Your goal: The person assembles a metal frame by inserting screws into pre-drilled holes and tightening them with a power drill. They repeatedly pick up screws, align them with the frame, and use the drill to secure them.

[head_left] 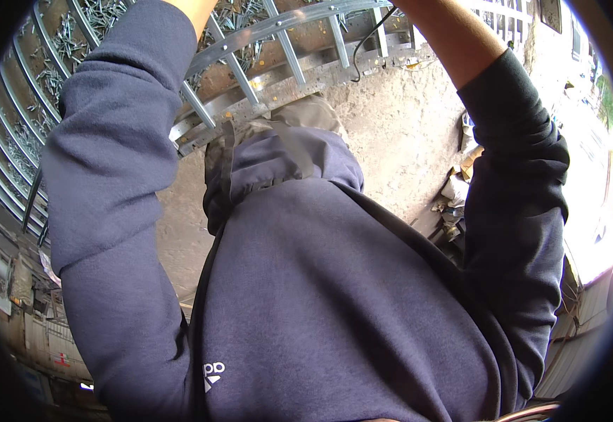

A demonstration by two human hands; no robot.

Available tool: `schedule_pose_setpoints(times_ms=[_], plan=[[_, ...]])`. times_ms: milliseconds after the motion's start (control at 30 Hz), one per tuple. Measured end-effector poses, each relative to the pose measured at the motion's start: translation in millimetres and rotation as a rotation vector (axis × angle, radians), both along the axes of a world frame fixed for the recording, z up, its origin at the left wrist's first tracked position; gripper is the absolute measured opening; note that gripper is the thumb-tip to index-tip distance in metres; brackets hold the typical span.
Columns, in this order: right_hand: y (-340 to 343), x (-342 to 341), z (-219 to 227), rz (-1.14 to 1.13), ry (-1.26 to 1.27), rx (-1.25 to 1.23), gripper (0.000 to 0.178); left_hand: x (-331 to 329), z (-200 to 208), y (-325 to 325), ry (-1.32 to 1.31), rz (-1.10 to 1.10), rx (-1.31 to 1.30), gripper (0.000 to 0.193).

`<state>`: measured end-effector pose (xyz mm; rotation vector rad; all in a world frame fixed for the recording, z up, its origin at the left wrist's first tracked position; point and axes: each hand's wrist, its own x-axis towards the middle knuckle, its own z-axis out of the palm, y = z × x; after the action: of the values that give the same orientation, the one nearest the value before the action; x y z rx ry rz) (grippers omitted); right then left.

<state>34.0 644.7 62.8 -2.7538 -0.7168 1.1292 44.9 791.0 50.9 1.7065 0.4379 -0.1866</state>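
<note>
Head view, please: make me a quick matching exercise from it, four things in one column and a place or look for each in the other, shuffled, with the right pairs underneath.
Things
1. Black cable
2. Metal frame
3. Metal pieces
4. Sweatshirt

Places and looks
A. Dark cloth filling the lower middle of the picture
B. Thin and bent, just left of the bare right forearm
C. Small and loose, in clusters at the upper left
D. Barred and curved, across the top and down the left side

Right pairs: 1-B, 2-D, 3-C, 4-A
</note>
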Motion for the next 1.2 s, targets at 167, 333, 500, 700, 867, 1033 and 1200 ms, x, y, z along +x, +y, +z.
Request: schedule_pose_setpoints(times_ms=[167,333,500,700,867,1033,1200], plan=[[-2.8,1.8,-0.8,0.016,-0.006,0.001,0.066,-6.7,4.6,-1.1,-0.214,-0.080,0.381,0.032],[-8.4,6.7,0.7,0.043,-0.025,0.008,0.065,-6.9,-16.6,-7.7,-0.291,-0.057,0.381,0.037],[-9.2,10.1,4.0,0.093,-0.033,0.023,0.065,-9.1,-43.8,-5.6,-0.467,0.071,0.403,0.042],[-9.5,17.3,11.0,0.094,-0.017,0.023,0.064,-8.8,-40.4,-3.9,-0.250,0.118,0.363,0.038],[-4.0,29.5,17.4,0.274,-0.056,0.133,0.064,-8.8,-45.4,-2.9,-0.242,0.183,0.431,0.033],[-0.3,47.4,10.6,0.307,-0.002,0.111,0.066,-3.1,-51.2,5.4,-0.342,0.245,0.601,0.034],[-1.4,50.2,-7.0,0.320,-0.121,0.049,0.071,-12.8,-43.9,-3.0,-0.231,0.304,0.502,0.036]])
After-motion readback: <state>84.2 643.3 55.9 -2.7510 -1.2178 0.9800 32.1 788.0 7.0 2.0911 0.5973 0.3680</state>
